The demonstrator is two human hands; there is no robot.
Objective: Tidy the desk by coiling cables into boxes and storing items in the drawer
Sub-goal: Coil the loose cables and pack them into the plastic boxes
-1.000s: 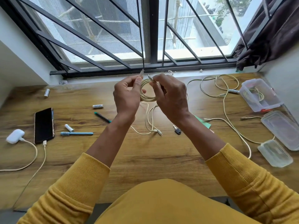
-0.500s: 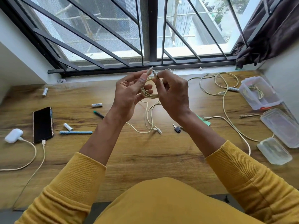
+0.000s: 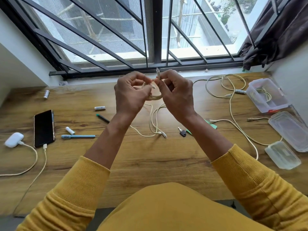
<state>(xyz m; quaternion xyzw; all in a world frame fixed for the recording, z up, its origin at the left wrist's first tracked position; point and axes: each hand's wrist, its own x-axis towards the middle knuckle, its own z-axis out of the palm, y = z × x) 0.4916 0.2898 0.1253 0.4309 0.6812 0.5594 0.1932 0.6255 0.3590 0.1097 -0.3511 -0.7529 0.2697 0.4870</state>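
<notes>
A small coil (image 3: 154, 95) of cream cable is held above the bench (image 3: 150, 157), between the two hands near the window. The left hand (image 3: 130, 95) is curled round the coil's left side, its fingers blurred. The right hand (image 3: 176, 94) pinches the cable's plug end (image 3: 157, 73), whose long axis stands nearly upright with the tip pointing up toward the window. The coil's ring stands roughly upright, facing the person. A loose cable (image 3: 156, 124) lies on the bench below the hands, its plugs pointing toward the person. At the right, an open box (image 3: 266, 95) holds another coiled cable, and a long cable (image 3: 233, 117) sprawls beside it. Two lids (image 3: 290, 130) lie nearer the person.
</notes>
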